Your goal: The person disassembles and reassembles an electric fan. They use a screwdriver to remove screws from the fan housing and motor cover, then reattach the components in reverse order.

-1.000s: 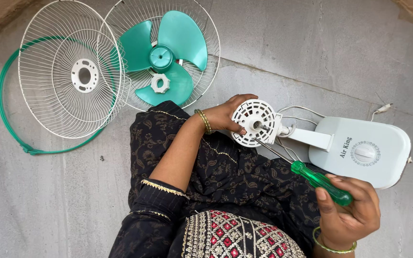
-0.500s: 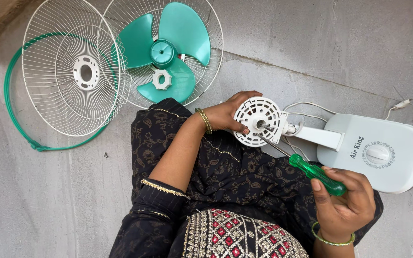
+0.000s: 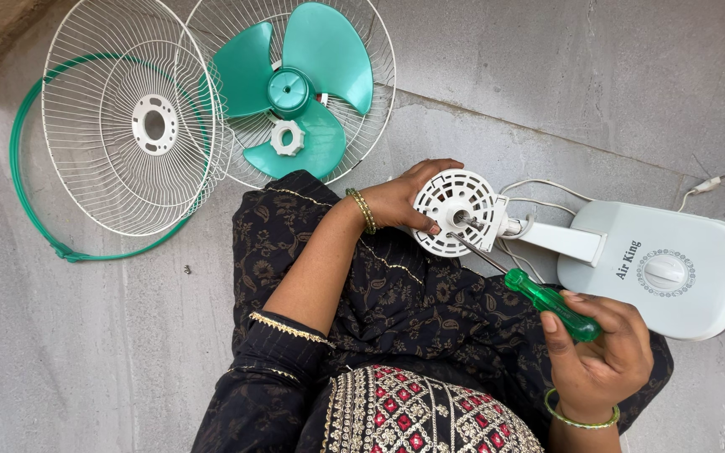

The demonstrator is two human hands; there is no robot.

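Observation:
My left hand [image 3: 409, 200] grips the edge of a white round fan motor housing [image 3: 455, 211] that rests over my lap. My right hand [image 3: 602, 352] holds a screwdriver with a green handle [image 3: 551, 304]; its metal tip touches the face of the housing near the shaft. The housing joins a white neck to a pale grey fan base [image 3: 673, 268] with a round knob, lying on the floor to the right.
On the grey stone floor [image 3: 86, 352] at the upper left lie two white wire grilles [image 3: 140, 126], a green rim ring [image 3: 31, 214], a teal blade [image 3: 295, 84] and a white plastic nut [image 3: 287, 137]. A white cord [image 3: 702, 186] trails right.
The view has shifted slightly. My right hand has brought the screwdriver tip up onto the motor housing face. My left hand stays on the housing.

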